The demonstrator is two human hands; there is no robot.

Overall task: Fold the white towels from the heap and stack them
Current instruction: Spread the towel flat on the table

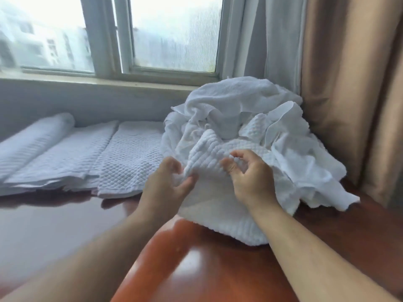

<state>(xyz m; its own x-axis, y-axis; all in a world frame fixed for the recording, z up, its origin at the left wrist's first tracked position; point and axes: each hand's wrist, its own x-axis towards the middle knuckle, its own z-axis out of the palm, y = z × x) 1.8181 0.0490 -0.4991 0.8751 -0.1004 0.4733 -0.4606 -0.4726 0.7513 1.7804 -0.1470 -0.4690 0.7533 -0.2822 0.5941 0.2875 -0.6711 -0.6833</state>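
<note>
As I looked on, one heap [239,101] of white towels sat at the right of the glossy red-brown desk [218,269]. Three folded towels [130,158] lay side by side to its left, the farthest bulging like a roll. At the heap's front, the left hand [168,182] pinched a fold of one waffle towel [218,153] between thumb and fingers. The right hand [250,177], fingers curled, gripped it just beside. A window [170,33] stood behind and a tan curtain [349,83] hung at the right.

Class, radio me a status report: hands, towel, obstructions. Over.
Left hand, right hand both pinch the waffle towel. Towel unfolded, draped off the heap onto the table. Nothing blocking; folded towels lie left.
</note>
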